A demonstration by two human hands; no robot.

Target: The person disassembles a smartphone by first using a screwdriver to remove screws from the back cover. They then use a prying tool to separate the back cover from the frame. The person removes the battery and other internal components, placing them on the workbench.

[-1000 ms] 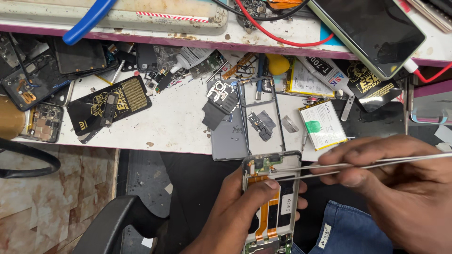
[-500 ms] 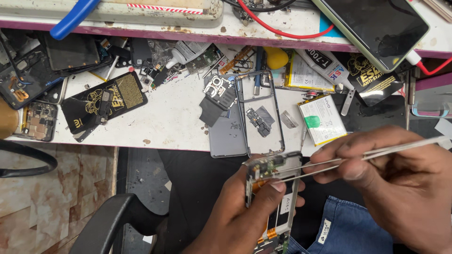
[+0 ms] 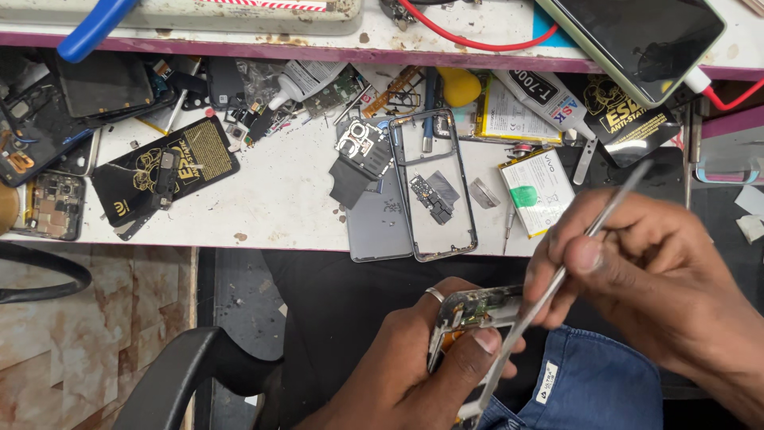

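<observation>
Black pouch: a flat black anti-static pouch with gold print [image 3: 163,169] lies on the white bench [image 3: 278,203], far to the left of the grip and above it.
Loose boards: a bare circuit board [image 3: 49,207] sits at the bench's left edge, farther from the hands than anything else named.
Glue bottle: a small white bottle with a grey label [image 3: 306,78] lies tilted up by the bench's back rail, above and left of the grip.
Grey back cover and frame: a grey phone back [image 3: 380,227] and an empty black frame [image 3: 434,185] lie side by side, overlapping, right above the left hand.
Left hand: the left hand [image 3: 414,362], a ring on one finger, is closed around the opened phone [image 3: 477,312], thumb pressed on its face; the phone is held over the lap, below the bench edge.
Progress: judging by the parts on the bench, the phone already has its back off and its board exposed; inner work appears under way, and reassembly is all left.
Battery: a white rectangular battery with a green patch [image 3: 535,195] lies just above the right hand.
Right hand: the right hand [image 3: 645,279] pinches metal tweezers [image 3: 557,283] shut between thumb and fingers, their lower end crossing the phone.
Second pouch: another black-and-gold pouch [image 3: 629,119] lies above the right hand, under a green-edged phone [image 3: 637,40].
</observation>
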